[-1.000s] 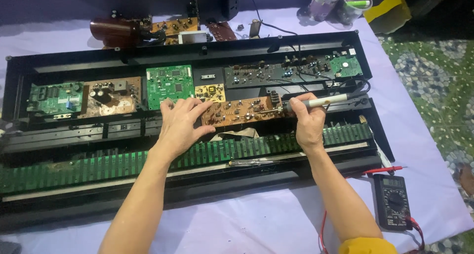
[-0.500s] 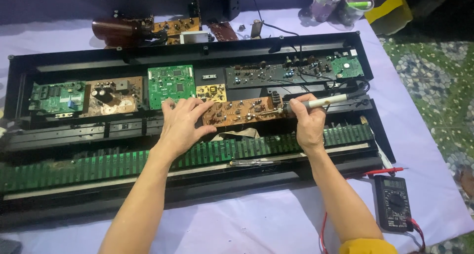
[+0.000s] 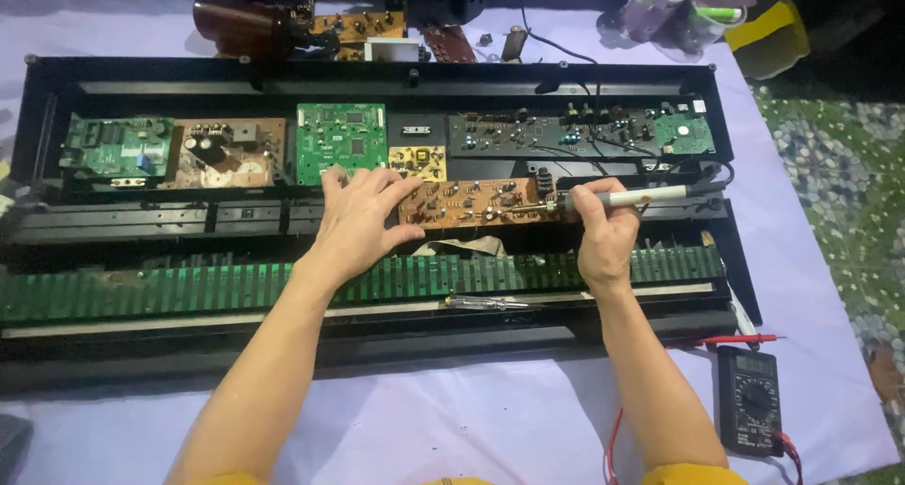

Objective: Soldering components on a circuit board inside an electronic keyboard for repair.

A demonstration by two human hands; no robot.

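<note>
Not much has changed in the last second: the brown circuit board [image 3: 476, 203], mid-chassis of the opened keyboard [image 3: 377, 75], is still pinned by the left hand [image 3: 363, 216], grip released flat. The soldering iron [image 3: 613, 199] stays clenched in the right hand [image 3: 605, 235], tip kept on the board, so soldering seems ongoing.

- Your right hand [image 3: 606, 240] grips a soldering iron [image 3: 611, 200] with a smooth, pale plastic handle and a thin, dull metal tip.
- Your left hand [image 3: 356, 223] rests on a brown circuit board [image 3: 476, 202]; its matt face looks rough with small soldered parts.
- The green circuit board [image 3: 340, 141] beside it has a slightly glossy lacquered look.
- The keyboard chassis [image 3: 377, 75] around the boards is black and matt, like painted metal or plastic; you cannot tell which.
- The long green strip [image 3: 189, 285] is ribbed with a dull sheen.
- The cloth [image 3: 452, 419] under everything is pale lilac, soft and matt.
- The multimeter [image 3: 749, 400] has a black matt plastic case.
</note>
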